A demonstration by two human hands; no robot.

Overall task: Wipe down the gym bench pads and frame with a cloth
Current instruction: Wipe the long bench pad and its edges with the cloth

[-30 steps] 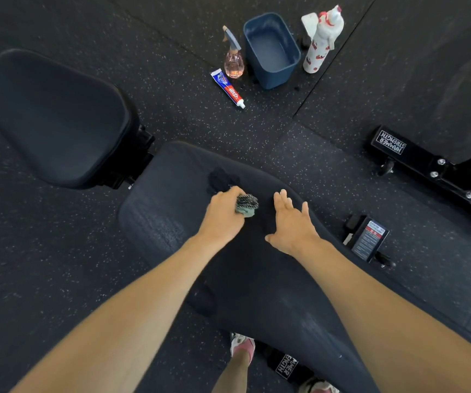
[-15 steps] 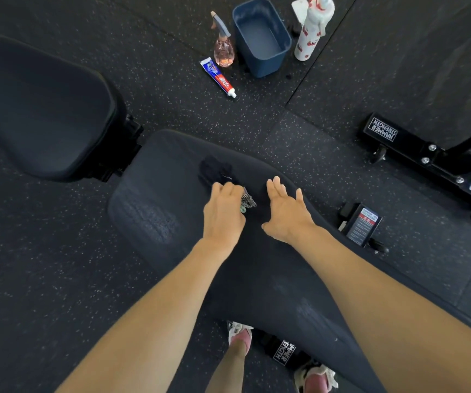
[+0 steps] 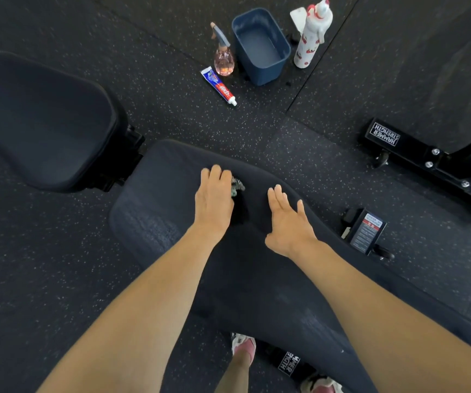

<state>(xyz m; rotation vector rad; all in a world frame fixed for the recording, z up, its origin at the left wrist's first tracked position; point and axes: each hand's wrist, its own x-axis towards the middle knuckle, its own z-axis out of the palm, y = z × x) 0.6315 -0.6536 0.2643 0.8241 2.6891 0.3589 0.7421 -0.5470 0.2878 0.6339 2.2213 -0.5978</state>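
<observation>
The long black bench back pad (image 3: 257, 279) runs from the middle of the view to the lower right. The black seat pad (image 3: 44, 120) sits at the left. My left hand (image 3: 214, 199) lies flat on the upper end of the back pad and presses a small green-grey cloth (image 3: 237, 187), which peeks out at the hand's right side. My right hand (image 3: 288, 222) rests flat on the pad beside it, fingers straight, holding nothing. A dark damp patch (image 3: 241, 214) shows between the hands. Faint wipe streaks mark the pad's left edge (image 3: 149, 222).
On the speckled rubber floor beyond the bench stand a pink spray bottle (image 3: 223, 56), a blue tub (image 3: 261, 46), a white patterned bottle (image 3: 312, 35) and a toothpaste tube (image 3: 219, 86). The black frame foot (image 3: 427, 160) lies at the right. My shoes (image 3: 244, 347) are under the pad.
My left hand went from gripping the cloth to lying flat over it and slid forward across the dark patch. My right hand stayed flat on the pad.
</observation>
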